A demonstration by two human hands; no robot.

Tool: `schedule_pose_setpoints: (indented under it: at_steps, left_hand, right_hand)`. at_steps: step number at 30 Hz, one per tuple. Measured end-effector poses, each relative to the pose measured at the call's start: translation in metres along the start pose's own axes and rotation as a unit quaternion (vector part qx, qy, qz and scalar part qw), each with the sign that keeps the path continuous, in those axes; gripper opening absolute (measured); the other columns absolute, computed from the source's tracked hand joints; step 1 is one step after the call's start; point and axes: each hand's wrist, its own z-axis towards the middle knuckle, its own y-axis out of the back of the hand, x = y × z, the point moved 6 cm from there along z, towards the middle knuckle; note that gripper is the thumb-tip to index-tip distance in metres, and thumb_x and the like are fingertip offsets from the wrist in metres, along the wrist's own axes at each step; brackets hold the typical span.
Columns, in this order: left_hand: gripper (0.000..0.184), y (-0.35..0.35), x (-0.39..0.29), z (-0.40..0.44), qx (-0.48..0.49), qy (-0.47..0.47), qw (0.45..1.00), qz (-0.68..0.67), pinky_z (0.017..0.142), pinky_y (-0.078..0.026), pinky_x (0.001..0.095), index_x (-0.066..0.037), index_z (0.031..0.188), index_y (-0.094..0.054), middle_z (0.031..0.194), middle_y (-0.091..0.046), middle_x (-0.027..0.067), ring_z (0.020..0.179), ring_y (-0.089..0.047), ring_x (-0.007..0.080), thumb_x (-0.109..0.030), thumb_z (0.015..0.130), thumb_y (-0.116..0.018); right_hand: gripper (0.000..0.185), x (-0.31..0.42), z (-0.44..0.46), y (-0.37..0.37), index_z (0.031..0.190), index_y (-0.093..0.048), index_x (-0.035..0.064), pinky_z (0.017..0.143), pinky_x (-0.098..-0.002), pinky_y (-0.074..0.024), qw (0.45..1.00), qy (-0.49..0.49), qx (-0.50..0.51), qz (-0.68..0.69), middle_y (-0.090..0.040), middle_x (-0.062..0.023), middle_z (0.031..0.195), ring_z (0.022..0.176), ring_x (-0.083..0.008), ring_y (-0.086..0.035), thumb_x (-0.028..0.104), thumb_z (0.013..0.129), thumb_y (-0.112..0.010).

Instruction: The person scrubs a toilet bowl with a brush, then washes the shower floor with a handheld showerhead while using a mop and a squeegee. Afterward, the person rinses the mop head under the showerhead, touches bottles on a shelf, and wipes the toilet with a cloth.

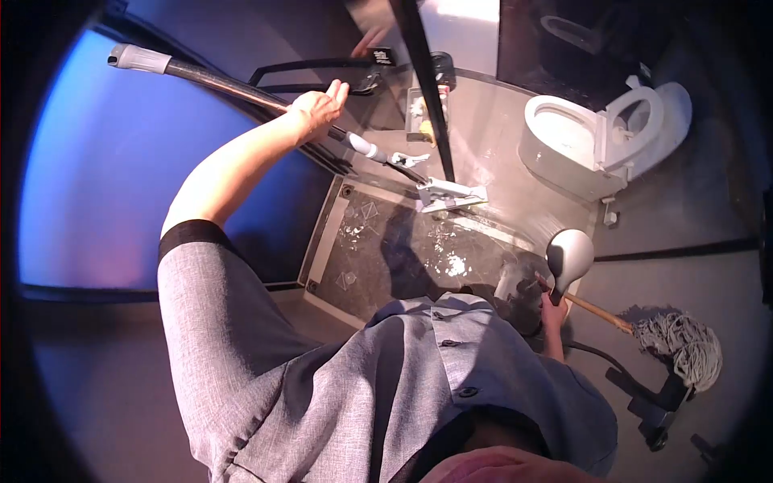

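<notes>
My left hand [318, 111] is at the long pole of a sponge mop [229, 86], with some fingers stretched out past the pole. The mop slants down to the right. Its white head [452, 196] rests at the edge of the wet shower floor [378, 266], beside a dark vertical bar. My right hand [552, 310] is closed around the handle of a white shower head [572, 253]. Fine water sprays from it up and to the left. Part of the right-hand grip is hidden behind the shower head.
A white toilet [564, 137] with raised lid stands at the upper right. A string mop [684, 346] with a wooden handle lies at the right. Glass panels and a dark door handle [314, 68] are ahead. A small caddy [425, 113] sits beyond the glass.
</notes>
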Motion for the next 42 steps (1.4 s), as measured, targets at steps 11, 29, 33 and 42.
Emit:
schedule_pose_setpoints:
  at_steps: [11, 29, 33, 42]
  left_hand:
    - [0.041, -0.003, 0.008, 0.030, -0.089, 0.026, 0.987, -0.134, 0.059, -0.050, 0.0414, -0.002, 0.098, -0.033, 0.090, -0.053, 0.0193, 0.073, -0.060, 0.0324, 0.005, 0.063, -0.053]
    - [0.043, -0.149, -0.026, -0.207, 0.007, 0.082, 0.950, -0.301, 0.069, -0.045, 0.0433, -0.013, 0.125, -0.039, 0.099, -0.057, 0.0166, 0.083, -0.058, 0.0329, -0.019, 0.083, -0.040]
    - [0.044, -0.174, -0.031, -0.268, 0.050, 0.176, 0.959, -0.218, 0.052, -0.045, 0.0363, -0.012, 0.131, -0.029, 0.114, -0.051, 0.0163, 0.071, -0.061, 0.0299, -0.019, 0.088, -0.034]
    - [0.027, -0.217, -0.143, -0.422, 0.372, 0.081, 0.898, -0.221, 0.061, -0.052, 0.0379, -0.007, 0.097, -0.037, 0.086, -0.061, 0.0153, 0.073, -0.062, 0.0315, -0.003, 0.075, -0.052]
  right_hand:
    - [0.013, -0.036, -0.055, 0.090, 0.068, -0.053, 0.0049, 0.044, -0.0231, -0.0384, 0.994, -0.075, -0.076, 0.018, -0.051, 0.0003, 0.055, 0.047, -0.0073, -0.048, 0.015, 0.072, -0.061]
    - [0.013, 0.003, -0.080, 0.068, 0.070, -0.056, 0.0028, 0.042, -0.0225, -0.0389, 0.992, -0.111, -0.062, 0.017, -0.052, -0.0017, 0.055, 0.046, -0.0082, -0.048, 0.014, 0.069, -0.063]
    - [0.011, -0.004, -0.078, 0.066, 0.069, -0.053, 0.0036, 0.040, -0.0228, -0.0380, 0.985, -0.161, -0.062, -0.010, -0.050, -0.0026, 0.054, 0.044, -0.0086, -0.047, 0.011, 0.069, -0.061]
    - [0.011, -0.011, -0.040, 0.062, 0.064, -0.051, 0.0031, 0.040, -0.0242, -0.0378, 0.984, -0.165, -0.059, 0.020, -0.050, -0.0039, 0.050, 0.041, -0.0114, -0.047, 0.008, 0.067, -0.060]
